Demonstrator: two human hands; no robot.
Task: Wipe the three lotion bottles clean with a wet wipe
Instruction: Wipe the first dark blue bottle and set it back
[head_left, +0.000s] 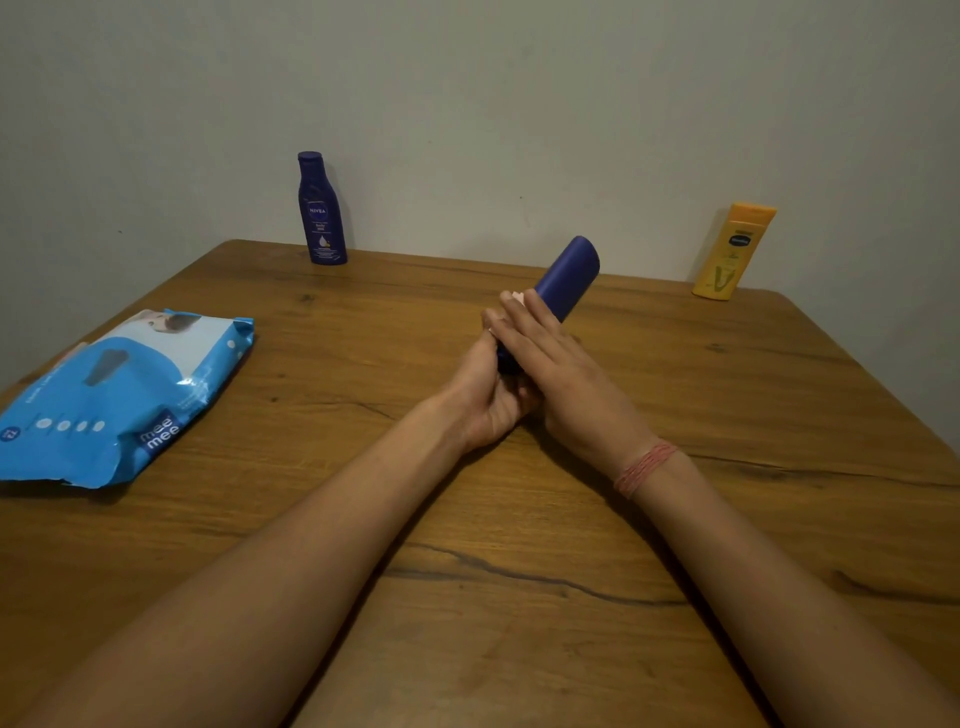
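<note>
My hands, left (485, 395) and right (563, 379), clasp a tilted dark blue bottle (566, 275) mid-desk (519, 597), bare wood all round; Nivea bottle (320, 210) at the far edge, mee mee wipes pack (119, 395) left.

A: We log the held bottle (563, 278) as plain dark blue, no label showing.

B: We note the standing Nivea bottle (321, 210) as dark blue with white lettering, and the far bottle (731, 253) as yellow, its cap orange, with a dark logo patch.

A: We record the wipes pack (122, 395) as bright blue with white panel and dots; the table (519, 597) brown wood grain; a pinkish-red thread band (645, 466) at one wrist.
</note>
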